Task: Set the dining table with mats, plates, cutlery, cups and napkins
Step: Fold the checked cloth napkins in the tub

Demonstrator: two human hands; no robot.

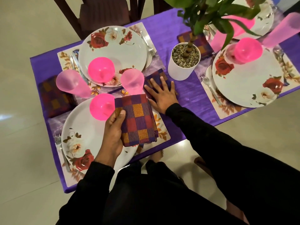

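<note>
My left hand (pixel 112 135) grips a folded checked napkin (pixel 138 120) in purple, red and orange above the near place setting. My right hand (pixel 162 95) lies flat, fingers spread, pressing another checked napkin (pixel 155 77) onto the purple tablecloth (pixel 191 98). The near floral plate (pixel 78 137) carries an upturned pink bowl (pixel 101 108), with a fork (pixel 60 150) at its left. The far plate (pixel 113 46) also bears a pink bowl (pixel 101 69). Two pink cups (pixel 71 82) (pixel 133 80) stand upside down between the plates. A third napkin (pixel 55 96) lies at the left edge.
A white pot with pebbles and a green plant (pixel 184 60) stands mid-table. Right of it is another floral plate (pixel 243 82) with a pink bowl, a fork (pixel 211 90) and a napkin (pixel 198 41). A dark chair (pixel 103 13) stands at the far side.
</note>
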